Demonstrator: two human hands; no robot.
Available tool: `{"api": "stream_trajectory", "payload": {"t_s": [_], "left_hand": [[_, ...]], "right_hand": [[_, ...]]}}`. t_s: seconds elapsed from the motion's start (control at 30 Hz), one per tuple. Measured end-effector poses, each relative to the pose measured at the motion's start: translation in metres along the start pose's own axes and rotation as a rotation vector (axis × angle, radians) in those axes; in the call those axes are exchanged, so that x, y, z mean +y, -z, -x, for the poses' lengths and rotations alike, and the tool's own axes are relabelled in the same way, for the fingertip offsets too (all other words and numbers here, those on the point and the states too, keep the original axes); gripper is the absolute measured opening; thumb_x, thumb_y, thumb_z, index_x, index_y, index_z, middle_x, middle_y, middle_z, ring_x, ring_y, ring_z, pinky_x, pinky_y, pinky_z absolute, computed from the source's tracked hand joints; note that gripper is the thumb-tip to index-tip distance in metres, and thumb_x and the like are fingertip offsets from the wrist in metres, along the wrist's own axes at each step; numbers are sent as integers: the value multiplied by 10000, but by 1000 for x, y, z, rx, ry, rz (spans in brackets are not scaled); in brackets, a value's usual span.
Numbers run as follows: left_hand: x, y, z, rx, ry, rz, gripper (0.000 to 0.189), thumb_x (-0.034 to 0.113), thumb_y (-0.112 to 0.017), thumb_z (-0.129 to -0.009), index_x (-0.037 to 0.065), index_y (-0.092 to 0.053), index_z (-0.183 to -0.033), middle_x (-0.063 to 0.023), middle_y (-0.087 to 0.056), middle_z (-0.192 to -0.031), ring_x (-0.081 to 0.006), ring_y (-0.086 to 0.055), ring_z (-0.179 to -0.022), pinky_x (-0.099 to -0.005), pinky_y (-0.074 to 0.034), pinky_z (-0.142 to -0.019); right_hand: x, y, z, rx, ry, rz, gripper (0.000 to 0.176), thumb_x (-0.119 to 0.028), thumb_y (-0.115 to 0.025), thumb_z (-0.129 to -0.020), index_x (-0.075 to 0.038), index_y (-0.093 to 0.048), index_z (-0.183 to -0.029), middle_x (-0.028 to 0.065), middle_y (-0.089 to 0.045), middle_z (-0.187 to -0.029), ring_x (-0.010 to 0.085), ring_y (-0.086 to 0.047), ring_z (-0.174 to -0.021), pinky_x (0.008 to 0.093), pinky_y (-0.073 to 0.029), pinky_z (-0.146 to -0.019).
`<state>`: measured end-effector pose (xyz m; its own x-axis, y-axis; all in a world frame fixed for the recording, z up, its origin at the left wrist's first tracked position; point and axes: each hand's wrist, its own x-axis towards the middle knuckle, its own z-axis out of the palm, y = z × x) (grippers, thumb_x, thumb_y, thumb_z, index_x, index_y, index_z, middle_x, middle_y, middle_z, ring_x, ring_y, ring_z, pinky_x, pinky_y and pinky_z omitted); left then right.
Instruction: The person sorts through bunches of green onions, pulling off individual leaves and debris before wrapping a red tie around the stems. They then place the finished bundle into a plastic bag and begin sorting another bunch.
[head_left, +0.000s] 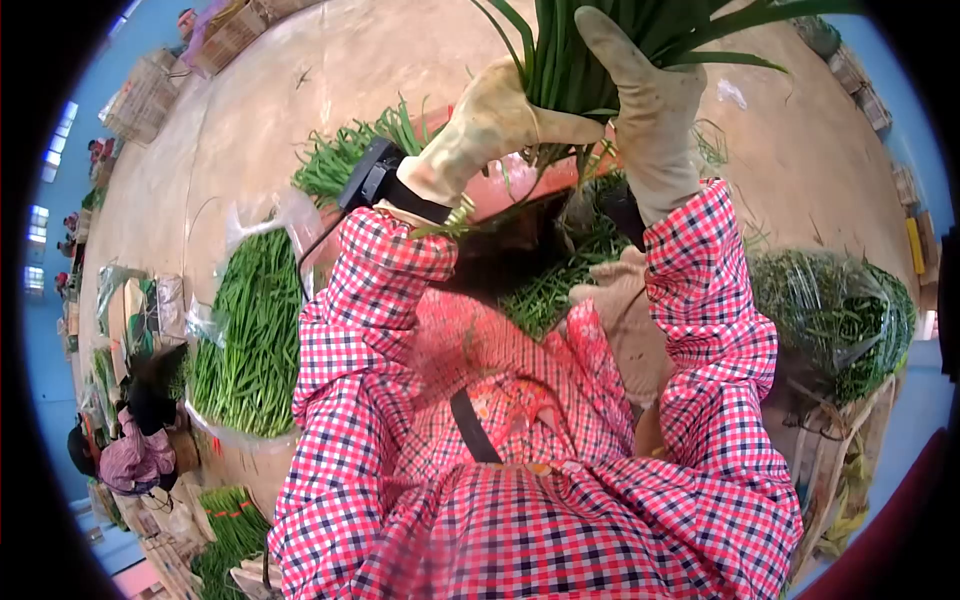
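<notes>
- A produce packing shed: a wide bare concrete floor (300,90) under blue walls (55,350) with a row of windows (50,160)
- Big heaps of long green stalks (250,330) lie on plastic sheeting (260,215); another mound (835,310) sits bagged in clear plastic
- Stacked crates (150,95) line the far edges
- Another person (135,455) is among more greens at the side
- A bunch (580,50) of the same stalks is gripped by the gloved left hand (490,130) and right hand (645,110)

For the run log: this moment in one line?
left hand: grips chive bunch | right hand: same bunch | greens pile: left
</notes>
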<state>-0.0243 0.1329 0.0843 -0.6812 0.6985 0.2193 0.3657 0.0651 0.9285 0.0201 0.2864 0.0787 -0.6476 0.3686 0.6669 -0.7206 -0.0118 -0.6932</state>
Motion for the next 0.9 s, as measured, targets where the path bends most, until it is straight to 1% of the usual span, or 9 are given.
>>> {"api": "stream_trajectory", "payload": {"t_s": [0.13, 0.27, 0.37, 0.53, 0.63, 0.67, 0.7, 0.77, 0.9], "left_hand": [[-66, 24, -38, 92, -183, -457, 550, 240, -879, -657, 48, -663, -1125, -116, -718, -968, -214, -687, -922, -349, -529, -812], [-86, 12, -36, 101, 281, -577, 567, 310, -861, -684, 22, -649, -1124, -135, -716, -942, -267, -687, -930, -373, -528, -809], [-94, 9, -36, 103, 210, -557, 508, 322, -842, -699, 4, -677, -1059, -146, -725, -891, -266, -695, -890, -373, -533, -796], [-100, 14, -48, 127, 199, -550, 460, 314, -828, -710, -16, -702, -1004, -173, -726, -892, -258, -704, -844, -369, -537, -775], [-86, 18, -55, 100, 433, -463, 471, 299, -832, -704, -27, -694, -1014, -173, -726, -887, -252, -705, -840, -357, -541, -760], [-116, 22, -56, 149, 187, -442, 533, 298, -838, -698, -7, -660, -1098, -179, -715, -956, -260, -694, -900, -359, -540, -777], [-145, 27, -57, 186, -59, -437, 606, 297, -843, -692, 14, -626, -1181, -184, -705, -1024, -268, -683, -960, -361, -539, -794], [-120, 27, -56, 159, 35, -584, 668, 294, -846, -686, 44, -586, -1249, -163, -699, -1062, -267, -672, -978, -367, -531, -813], [-178, 41, -78, 158, -68, -246, 581, 255, -818, -713, 48, -607, -1213, -133, -707, -1031, -246, -666, -950, -361, -520, -822]], "right_hand": [[73, -1, -6, 23, -101, -32, 341, -152, -847, -754, 3, -709, -1024, 55, -728, -951, 117, -678, -830, 263, -554, -743], [120, 3, 15, 8, -313, -56, 482, -174, -856, -742, 5, -648, -1138, 73, -702, -1067, 149, -661, -938, 292, -540, -840], [130, 7, 17, -40, -255, -19, 526, -191, -862, -734, 0, -632, -1168, 66, -696, -1096, 154, -661, -958, 302, -537, -850], [101, -15, 6, 112, -293, -235, 153, -59, -665, -899, -34, -680, -1050, 91, -700, -1033, 173, -661, -911, 247, -537, -808], [125, 2, 5, -49, -408, 12, 458, -190, -827, -768, -30, -662, -1164, 58, -708, -1083, 153, -660, -961, 300, -527, -848], [149, 2, 8, -48, -229, 114, 445, -231, -814, -785, -36, -673, -1160, 55, -712, -1073, 147, -654, -959, 295, -521, -842], [142, 0, 10, -47, -334, 22, 462, -252, -825, -774, -39, -668, -1153, 58, -711, -1080, 139, -645, -964, 297, -517, -851], [140, 3, 7, -110, -254, -46, 485, -252, -840, -755, -34, -656, -1148, 54, -707, -1066, 137, -641, -965, 298, -515, -855], [129, 6, 2, -256, -358, -68, 552, -185, -870, -715, -33, -617, -1181, 48, -688, -1077, 141, -630, -972, 300, -510, -872]]}}
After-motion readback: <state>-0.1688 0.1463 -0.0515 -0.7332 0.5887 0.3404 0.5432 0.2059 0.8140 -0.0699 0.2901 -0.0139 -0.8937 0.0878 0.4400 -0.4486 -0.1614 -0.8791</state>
